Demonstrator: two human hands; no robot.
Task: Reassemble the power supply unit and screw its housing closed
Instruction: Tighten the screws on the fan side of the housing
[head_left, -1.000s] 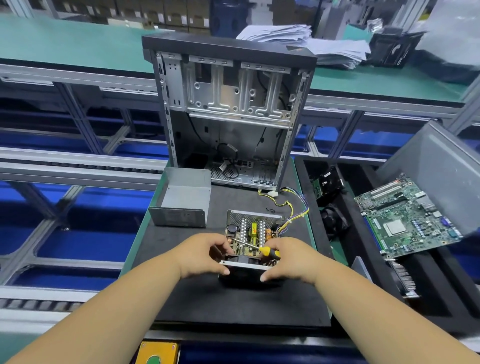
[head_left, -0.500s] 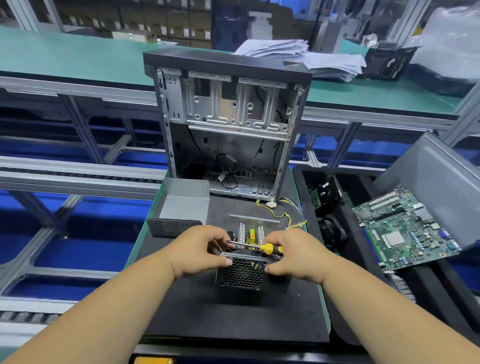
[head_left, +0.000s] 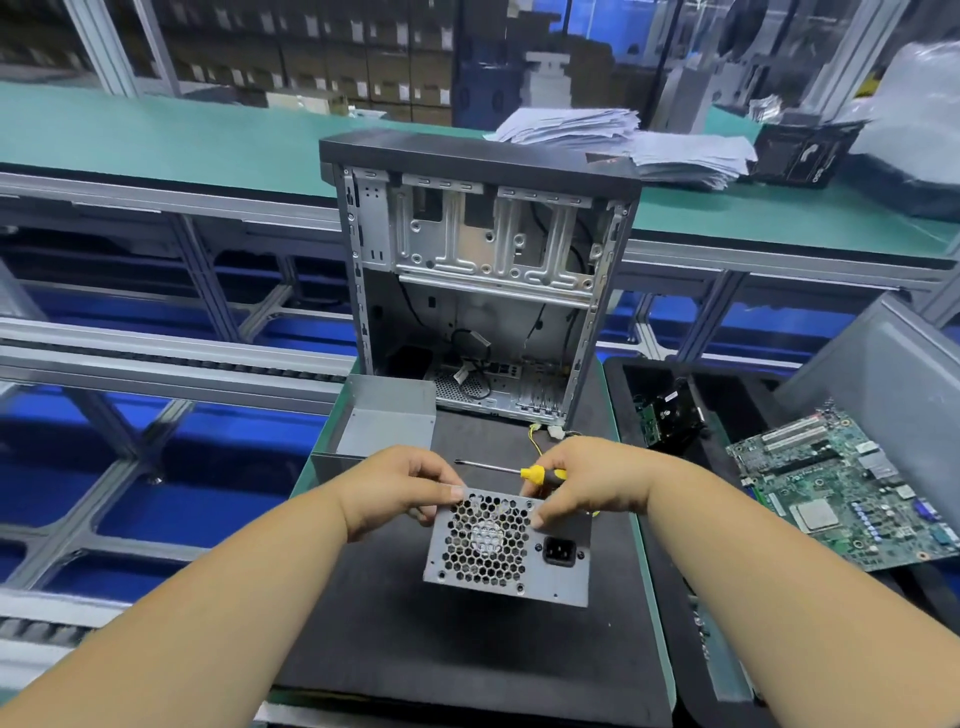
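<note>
Grey power supply unit stands tilted on the black mat of the tabletop, vent grille facing me. Left hand grips its top left corner; right hand pinches the top edge (screwdriver also tucked in that grip). Housing cover sits behind, left.

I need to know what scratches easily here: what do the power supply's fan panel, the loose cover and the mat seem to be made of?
Power supply fan panel: looks like bare grey sheet metal, matte, with punched hexagonal vent holes. Loose cover: thin folded sheet metal by its sharp bends, dull silver finish. Mat: black, matte, non-reflective, probably rubber or foam; which one cannot be told.
</note>
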